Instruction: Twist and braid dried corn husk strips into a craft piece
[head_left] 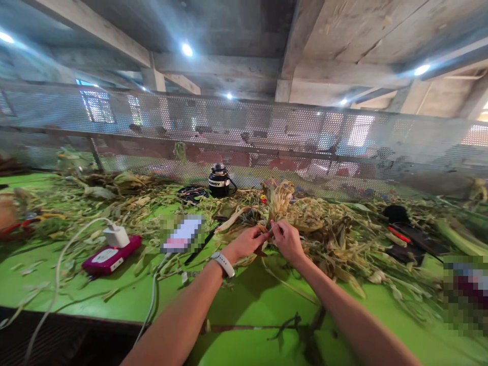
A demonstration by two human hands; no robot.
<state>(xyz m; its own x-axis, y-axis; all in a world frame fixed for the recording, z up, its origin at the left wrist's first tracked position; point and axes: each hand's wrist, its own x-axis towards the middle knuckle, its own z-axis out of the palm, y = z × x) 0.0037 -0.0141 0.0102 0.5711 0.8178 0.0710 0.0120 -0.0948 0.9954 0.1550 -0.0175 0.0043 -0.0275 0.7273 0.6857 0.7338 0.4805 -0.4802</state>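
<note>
My left hand (247,243), with a pale watch (223,264) at its wrist, is closed with fingers pinching dry leaf material. Close beside it, my right hand (286,240) is closed on the base of an upright bunch of dried leaves (280,199). The fingertips of both hands nearly meet at the bunch's lower end. Dry brown husks (328,229) lie around and behind the hands on the green table (236,310). A long thin strand trails below my right hand.
A magenta power strip (114,260) with a white charger (116,236) and cable is at left. Nearby lie a blurred phone (183,234) and a black stick (200,246). A black jar (219,181) stands before the perforated metal screen (244,132). Dark tools (409,239) lie right.
</note>
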